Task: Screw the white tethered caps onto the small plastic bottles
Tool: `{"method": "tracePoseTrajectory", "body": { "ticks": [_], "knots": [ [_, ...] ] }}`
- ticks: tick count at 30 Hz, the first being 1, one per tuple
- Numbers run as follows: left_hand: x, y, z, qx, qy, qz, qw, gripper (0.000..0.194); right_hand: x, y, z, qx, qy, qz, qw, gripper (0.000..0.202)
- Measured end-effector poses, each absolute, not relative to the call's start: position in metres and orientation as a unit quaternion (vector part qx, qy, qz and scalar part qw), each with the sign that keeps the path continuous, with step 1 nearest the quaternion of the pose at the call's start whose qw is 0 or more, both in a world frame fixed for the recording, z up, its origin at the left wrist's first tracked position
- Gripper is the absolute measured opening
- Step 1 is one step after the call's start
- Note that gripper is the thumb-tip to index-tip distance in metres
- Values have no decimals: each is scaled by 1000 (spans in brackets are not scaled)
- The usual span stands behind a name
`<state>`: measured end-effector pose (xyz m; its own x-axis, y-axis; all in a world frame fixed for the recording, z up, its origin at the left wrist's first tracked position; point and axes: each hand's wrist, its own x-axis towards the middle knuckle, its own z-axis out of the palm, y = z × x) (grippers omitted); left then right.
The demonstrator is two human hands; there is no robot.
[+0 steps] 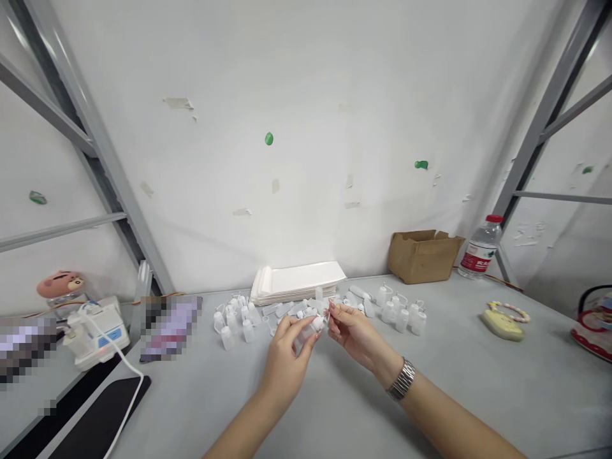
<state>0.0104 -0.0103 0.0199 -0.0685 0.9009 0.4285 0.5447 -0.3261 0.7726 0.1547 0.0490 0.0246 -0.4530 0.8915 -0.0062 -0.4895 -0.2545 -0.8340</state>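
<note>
The left hand (287, 354) grips a small, translucent white plastic bottle (316, 324) above the grey table (335, 408). Its long axis slants, top end toward the right hand (354, 331), whose fingertips pinch a thin pale piece (327, 314) adjacent.

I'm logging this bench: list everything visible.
Small bottles: many, whitish, centre
Stack: one, white, back
Box: one, brown, right
Water bottle: one, clear, right
Trinket: one, yellowish, right
Beads: one string, pastel, right
Item: one, red, far right
Power strip: one, white, left
Cable: one, white, left
Toy: one, pinkish, left
Pad: one, black, left
Pixelated items: several, purplish, left
Tape bits: four, green, on white wall
Frames: two, grey, sides
Table: one, grey, below
Wristband: one, silver, right wrist
Left hand: one, holding bottle
Right hand: one, beside it
</note>
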Motion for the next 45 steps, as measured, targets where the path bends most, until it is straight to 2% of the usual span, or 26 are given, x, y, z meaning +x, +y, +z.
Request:
{"method": "tracePoseTrajectory", "body": {
  "ticks": [6, 30, 45],
  "knots": [
    [11, -11, 21, 661, 547, 484, 173, 26, 154, 46, 28, -258, -445, 727, 455, 34],
    [10, -8, 16, 658, 552, 486, 163, 26, 153, 50, 21, -253, -413, 739, 469, 27],
    [8, -8, 16, 672, 558, 465, 143, 26, 154, 49, 24, -275, -452, 700, 479, 33]
  ]
}}
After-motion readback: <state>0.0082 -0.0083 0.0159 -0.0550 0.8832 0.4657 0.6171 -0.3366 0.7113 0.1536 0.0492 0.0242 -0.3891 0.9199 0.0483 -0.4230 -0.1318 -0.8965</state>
